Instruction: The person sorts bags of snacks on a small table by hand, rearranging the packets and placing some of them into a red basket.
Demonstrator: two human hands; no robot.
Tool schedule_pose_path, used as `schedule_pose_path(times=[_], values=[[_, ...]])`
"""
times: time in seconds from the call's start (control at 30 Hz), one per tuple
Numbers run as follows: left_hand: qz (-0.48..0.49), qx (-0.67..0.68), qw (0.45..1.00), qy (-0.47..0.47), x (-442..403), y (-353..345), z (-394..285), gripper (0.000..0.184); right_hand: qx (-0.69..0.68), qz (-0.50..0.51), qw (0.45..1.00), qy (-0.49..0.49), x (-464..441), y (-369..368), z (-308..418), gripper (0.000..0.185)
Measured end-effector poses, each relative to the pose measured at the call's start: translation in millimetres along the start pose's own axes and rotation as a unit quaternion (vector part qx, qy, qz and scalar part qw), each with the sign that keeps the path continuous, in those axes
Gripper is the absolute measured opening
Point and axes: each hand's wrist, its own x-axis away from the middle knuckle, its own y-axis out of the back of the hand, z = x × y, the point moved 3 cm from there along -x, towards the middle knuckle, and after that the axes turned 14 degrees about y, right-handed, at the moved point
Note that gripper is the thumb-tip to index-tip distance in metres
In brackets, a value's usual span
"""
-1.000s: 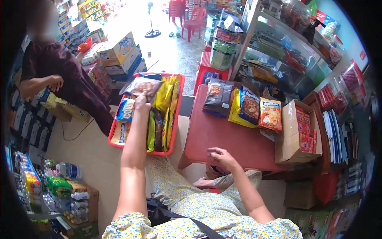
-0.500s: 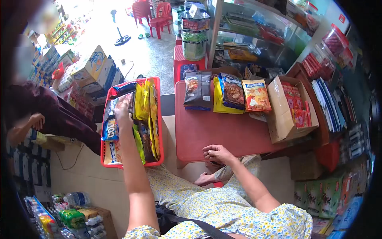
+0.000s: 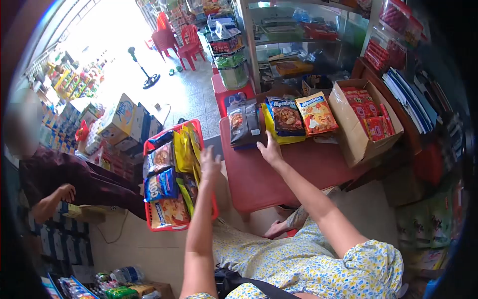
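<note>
My left hand is raised over the right edge of the red basket, its fingers apart and nothing in it. Candy bags stand in the basket: yellow bags, a blue bag, an orange bag and a dark bag. Over the red table, my right hand is spread and empty, close to the grey bags and a yellow bag. Beside these lie a dark blue Alpenliebe bag and an orange Alpenliebe bag.
An open cardboard box of red packs stands on the table's right side. Behind the table is a glass cabinet. At the left stands another person. A fan and red chairs are farther back.
My left hand has left the dark bag in the basket and moved right. My right hand has reached forward to the bags on the table and opened. The view has turned.
</note>
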Motion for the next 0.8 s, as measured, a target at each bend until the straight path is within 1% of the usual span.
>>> schedule_pose_path(times=[0.03,0.07,0.1,0.13,0.17,0.2,0.27,0.3,0.37,0.4,0.43,0.47,0.5,0.53,0.57,0.6,0.63,0.67,0.73,0.77,0.8], values=[[-0.028,-0.04,0.999,0.016,9,-13,-2,0.046,0.046,-0.022,0.999,0.01,-15,-10,-3,0.066],[-0.111,-0.13,0.985,-0.022,28,-15,-18,0.045,0.008,0.038,0.996,-0.08,-28,-17,-7,0.078],[-0.096,-0.128,0.987,-0.036,30,-21,-19,0.045,0.032,0.05,0.994,-0.097,-36,-23,-11,0.077],[-0.057,-0.079,0.995,-0.036,40,-23,-23,0.042,0.055,0.063,0.99,-0.115,-42,-30,-19,0.076],[0.001,-0.052,0.998,-0.024,53,-16,-41,0.043,0.091,0.043,0.99,-0.096,-46,-33,-28,0.068],[0.036,-0.03,0.998,-0.031,60,-13,-48,0.043,0.076,-0.035,0.994,-0.065,-43,-34,-30,0.052],[0.102,0.002,0.994,-0.026,71,-8,-51,0.048,-0.029,0.04,0.996,-0.081,-38,-23,-20,0.039],[0.102,0.001,0.994,-0.025,73,-4,-53,0.048,0.009,-0.019,0.998,-0.052,-29,-18,-10,0.03],[0.178,0.101,0.978,0.043,79,-2,-52,0.053,-0.063,-0.052,0.996,0.038,-12,-15,1,0.027],[0.187,0.18,0.965,0.045,75,-11,-41,0.056,-0.065,-0.073,0.988,0.117,2,-3,23,0.024],[0.195,0.258,0.945,0.049,72,-22,-30,0.059,-0.056,-0.054,0.986,0.15,15,4,38,0.021],[0.208,0.317,0.918,0.114,74,-22,-36,0.063,-0.067,-0.012,0.981,0.182,29,20,66,0.019],[0.242,0.382,0.871,0.193,79,-16,-46,0.065,-0.014,0.033,0.974,0.224,44,28,83,0.02],[0.272,0.444,0.81,0.269,87,-9,-59,0.067,0.04,0.08,0.96,0.266,59,30,92,0.02],[0.281,0.488,0.759,0.327,96,-1,-76,0.057,0.055,0.104,0.945,0.306,76,27,97,0.02],[0.287,0.503,0.744,0.332,96,-13,-66,0.047,0.068,0.129,0.926,0.349,93,23,98,0.021],[0.288,0.521,0.73,0.336,100,-18,-60,0.039,0.1,0.118,0.896,0.417,106,20,101,0.021],[0.234,0.521,0.754,0.326,109,-21,-53,0.021,0.092,0.134,0.889,0.428,114,19,98,0.021],[0.215,0.513,0.753,0.351,120,-36,-24,0.016,-0.033,0.284,0.878,0.384,122,25,100,0.023],[0.211,0.521,0.718,0.411,130,-41,-16,0.018,-0.075,0.348,0.854,0.38,123,32,103,0.025],[0.182,0.536,0.726,0.391,136,-32,-22,0.019,-0.105,0.32,0.856,0.393,124,35,101,0.027]])
